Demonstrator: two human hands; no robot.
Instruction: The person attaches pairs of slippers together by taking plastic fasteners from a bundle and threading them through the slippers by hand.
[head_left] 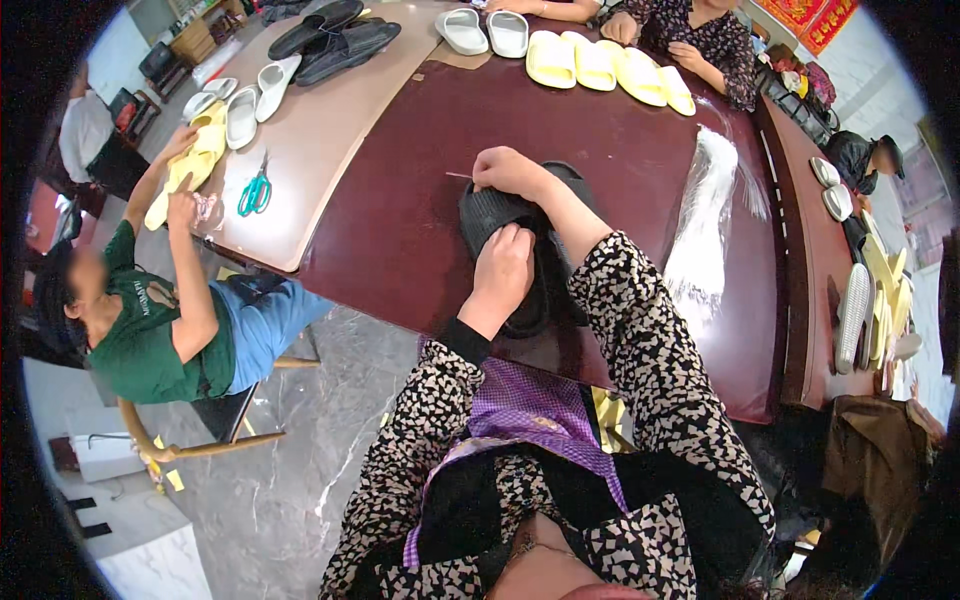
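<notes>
A pair of black slippers [484, 212] lies in front of me on the dark red table. My left hand [503, 268] is closed on the near slipper, its fingers curled at the strap. Over the toe end, my right hand [512, 172] pinches a thin pale strip [459, 175] that sticks out to the left of its fingers. What lies under my fingertips is hidden. Partly behind my right forearm is the second slipper [568, 178].
A bundle of thin white plastic strands [705, 215] lies to the right. Teal-handled scissors [256, 192] rest on the left table. Yellow slippers [610, 66] and white slippers [466, 32] line the far edge. A co-worker in green [150, 330] handles yellow slippers at left; others sit across and right.
</notes>
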